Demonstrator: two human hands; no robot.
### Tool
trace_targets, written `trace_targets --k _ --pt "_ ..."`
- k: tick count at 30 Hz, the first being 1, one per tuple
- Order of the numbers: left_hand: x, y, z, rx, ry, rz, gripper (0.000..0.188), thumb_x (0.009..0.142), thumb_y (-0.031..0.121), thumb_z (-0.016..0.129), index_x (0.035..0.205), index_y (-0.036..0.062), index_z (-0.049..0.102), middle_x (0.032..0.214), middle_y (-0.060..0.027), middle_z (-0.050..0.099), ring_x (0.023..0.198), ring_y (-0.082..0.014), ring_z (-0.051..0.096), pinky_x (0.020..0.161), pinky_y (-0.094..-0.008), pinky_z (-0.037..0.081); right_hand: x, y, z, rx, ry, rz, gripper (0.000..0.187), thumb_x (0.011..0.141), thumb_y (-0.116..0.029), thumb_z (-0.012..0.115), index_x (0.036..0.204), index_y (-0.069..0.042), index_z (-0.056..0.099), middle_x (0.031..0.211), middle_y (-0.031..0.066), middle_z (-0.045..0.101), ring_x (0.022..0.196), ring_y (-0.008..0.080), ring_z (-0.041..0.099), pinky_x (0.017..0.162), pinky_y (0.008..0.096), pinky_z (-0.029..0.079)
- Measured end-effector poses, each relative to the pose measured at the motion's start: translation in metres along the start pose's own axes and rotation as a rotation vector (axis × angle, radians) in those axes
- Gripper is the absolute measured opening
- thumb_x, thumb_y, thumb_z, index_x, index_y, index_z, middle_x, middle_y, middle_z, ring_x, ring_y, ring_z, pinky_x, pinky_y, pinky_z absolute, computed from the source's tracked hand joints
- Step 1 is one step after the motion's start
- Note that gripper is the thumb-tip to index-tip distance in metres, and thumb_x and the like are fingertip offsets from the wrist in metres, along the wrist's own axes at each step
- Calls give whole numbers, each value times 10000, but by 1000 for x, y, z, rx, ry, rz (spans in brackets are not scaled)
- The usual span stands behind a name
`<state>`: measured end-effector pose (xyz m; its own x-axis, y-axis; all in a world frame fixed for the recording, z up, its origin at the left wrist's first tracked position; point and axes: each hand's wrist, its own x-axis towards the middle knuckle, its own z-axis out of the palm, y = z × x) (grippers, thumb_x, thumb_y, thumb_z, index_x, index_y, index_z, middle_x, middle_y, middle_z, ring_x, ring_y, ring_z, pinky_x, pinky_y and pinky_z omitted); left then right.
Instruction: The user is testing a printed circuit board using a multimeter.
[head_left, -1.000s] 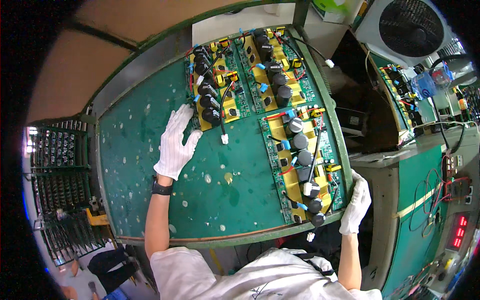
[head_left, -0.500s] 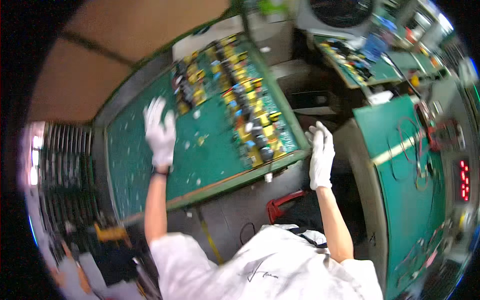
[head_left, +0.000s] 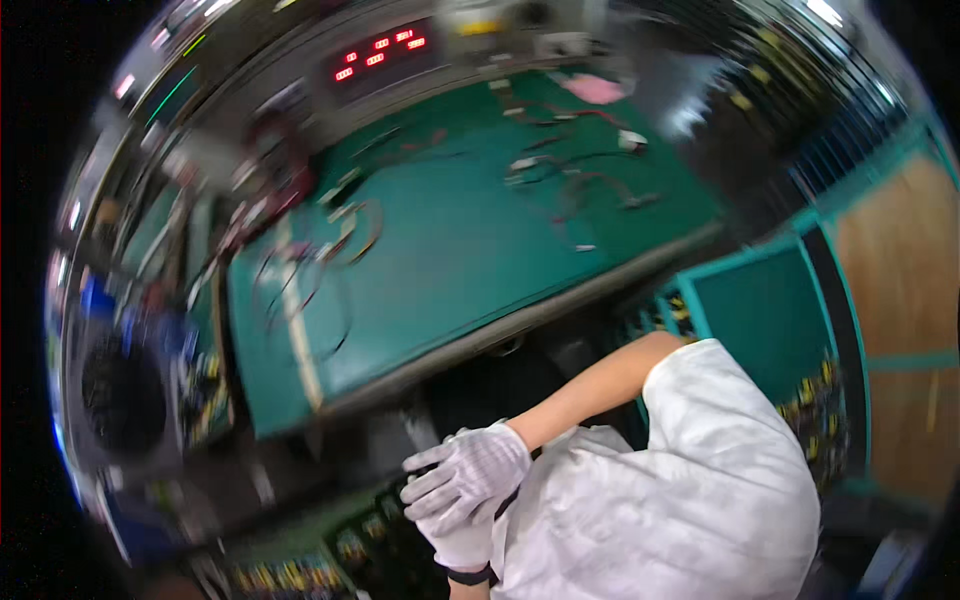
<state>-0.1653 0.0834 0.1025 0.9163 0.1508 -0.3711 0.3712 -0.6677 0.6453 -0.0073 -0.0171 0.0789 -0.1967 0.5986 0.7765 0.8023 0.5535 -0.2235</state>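
Nearby, a green table [head_left: 430,285] carries blurred wires [head_left: 346,232] and a pink item [head_left: 595,88], its front edge between them and the hands. Blurred yellow-and-green circuit boards [head_left: 290,578] sit lower left. White, faintly striped gloves [head_left: 495,458] cover both hands: the right hand [head_left: 468,474] overlaps the left hand [head_left: 464,548]; whether either grips, I cannot tell.

2 white gloves [head_left: 482,466], 1 faintly striped; 1 black wristband [head_left: 469,576]; a loose, creased white shirt [head_left: 660,490], short in the sleeve [head_left: 705,385].

Green-topped workbench [head_left: 440,270] — thin cables [head_left: 604,178], white connector [head_left: 632,141], pale strip [head_left: 299,335], pink item [head_left: 594,89]
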Motion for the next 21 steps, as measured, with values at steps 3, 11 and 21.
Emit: trace_targets --k 3,11,21 --pt "53 40 17 -259 -205 246 814 1014 582 553 1616 86 321 1656 -179 351 1540 -390 291 1245 -550 260 -43 0 -32 -192 191 -5 478 1062 -480 464 1326 -122 638 1364 179 632 1257 399 603 1083 600 423" --pt "136 135 47 -1028 -814 328 715 1057 523 502 1562 28 397 1594 -196 438 1497 -378 380 1234 -543 312 -92 -25 -112 -654 294 230 464 1073 -464 425 1330 -114 589 1320 163 610 1230 370 608 1045 599 438" --pt "157 107 44 -1766 -1162 -70 593 1111 444 421 1509 8 474 1566 -224 471 1393 -381 529 1108 -587 487 -199 -300 -212 -1536 257 1932 255 917 -303 669 1123 -157 710 920 83 729 766 306 721 663 435 592"
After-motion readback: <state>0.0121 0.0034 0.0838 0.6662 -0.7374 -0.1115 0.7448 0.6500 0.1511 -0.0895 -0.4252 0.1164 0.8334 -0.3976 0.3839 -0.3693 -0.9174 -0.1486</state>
